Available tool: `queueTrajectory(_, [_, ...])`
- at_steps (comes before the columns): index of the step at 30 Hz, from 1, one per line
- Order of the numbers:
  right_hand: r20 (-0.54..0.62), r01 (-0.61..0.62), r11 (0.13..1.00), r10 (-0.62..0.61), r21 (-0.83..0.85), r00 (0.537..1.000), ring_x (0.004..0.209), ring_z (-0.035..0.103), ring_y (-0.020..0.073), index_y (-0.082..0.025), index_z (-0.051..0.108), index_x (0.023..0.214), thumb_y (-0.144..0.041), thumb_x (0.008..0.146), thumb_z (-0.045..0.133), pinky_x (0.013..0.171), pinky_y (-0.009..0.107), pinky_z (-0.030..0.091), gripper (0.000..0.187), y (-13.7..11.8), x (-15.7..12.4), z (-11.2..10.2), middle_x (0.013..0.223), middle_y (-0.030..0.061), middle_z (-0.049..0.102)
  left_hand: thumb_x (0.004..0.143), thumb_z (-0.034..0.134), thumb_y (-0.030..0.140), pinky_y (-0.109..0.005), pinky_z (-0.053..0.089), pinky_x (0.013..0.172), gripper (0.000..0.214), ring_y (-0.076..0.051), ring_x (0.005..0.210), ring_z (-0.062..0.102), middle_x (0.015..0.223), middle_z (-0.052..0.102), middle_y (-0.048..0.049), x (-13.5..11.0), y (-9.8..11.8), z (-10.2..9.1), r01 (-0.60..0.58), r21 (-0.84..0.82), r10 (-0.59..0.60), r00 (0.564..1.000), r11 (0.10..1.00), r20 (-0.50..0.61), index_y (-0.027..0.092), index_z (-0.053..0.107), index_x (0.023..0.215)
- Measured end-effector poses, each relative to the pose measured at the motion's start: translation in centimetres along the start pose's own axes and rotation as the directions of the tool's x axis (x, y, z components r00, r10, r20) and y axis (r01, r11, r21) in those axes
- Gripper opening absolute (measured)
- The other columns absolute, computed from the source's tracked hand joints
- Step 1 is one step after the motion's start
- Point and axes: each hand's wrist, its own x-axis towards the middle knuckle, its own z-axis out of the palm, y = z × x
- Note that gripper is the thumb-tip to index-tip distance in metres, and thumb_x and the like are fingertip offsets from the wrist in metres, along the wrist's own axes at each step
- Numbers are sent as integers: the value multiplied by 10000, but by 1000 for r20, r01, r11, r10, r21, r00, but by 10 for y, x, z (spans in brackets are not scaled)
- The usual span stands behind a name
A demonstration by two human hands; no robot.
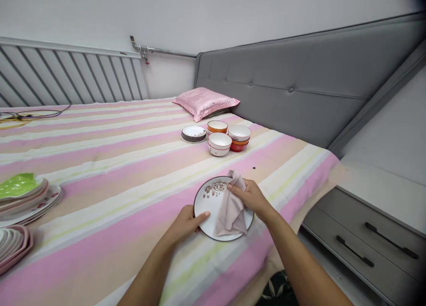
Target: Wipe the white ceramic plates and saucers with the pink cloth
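A white plate with a dark rim and brown flower print is tilted up over the bed's near edge. My left hand grips its left rim, thumb on the face and fingers behind. Against the plate's right side, my right hand pinches a pale pink cloth, which drapes down over the plate's face and hides part of the print. Beyond the plate stand stacked bowls, white, orange and red, beside a stack of small plates.
Striped bedding covers the bed. At the left lie stacked dishes, the top one a green dish, and a pink tray. A pink pillow rests by the grey headboard. A drawer cabinet stands at the right.
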Motion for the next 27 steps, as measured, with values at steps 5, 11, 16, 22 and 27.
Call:
queueTrajectory(5, [77,77,996,-74,-37,994,678,526,170,-158,612,754,-423,702,587,607,262,410,271,5,1,-4,707,1,608,680,636,398,-221,357,433,275,-137,443,494,504,595,-36,2,-5,-2,5,119,-7,1000,993,17,125,667,667])
queueTrajectory(11, [14,92,995,-91,-25,996,702,533,171,-156,614,809,-415,711,590,623,266,417,279,6,4,-1,741,8,616,718,600,432,-185,258,388,313,-76,379,383,426,470,26,7,-10,-1,0,11,1,999,1000,-49,134,566,629])
queueTrajectory(16, [-74,56,998,-55,14,996,736,554,189,-147,615,857,-413,693,602,656,288,434,313,9,5,2,779,30,639,704,621,439,-178,232,384,335,-56,352,331,388,421,56,5,-6,4,27,-176,-53,988,984,-146,149,490,600])
queueTrajectory(22, [-34,14,999,-13,31,999,881,579,230,-168,609,959,-398,702,595,734,332,458,345,20,3,20,955,66,658,701,631,422,-183,304,407,411,-65,370,390,346,397,53,7,-4,2,-104,-274,-21,909,956,-417,153,423,468])
queueTrajectory(27, [-5,-67,982,69,174,998,937,588,243,-156,599,1002,-419,699,601,785,346,467,401,17,-6,51,1004,80,655,684,651,412,-192,345,414,339,-70,381,412,375,428,63,11,-10,0,-250,-364,44,871,897,-489,148,493,543])
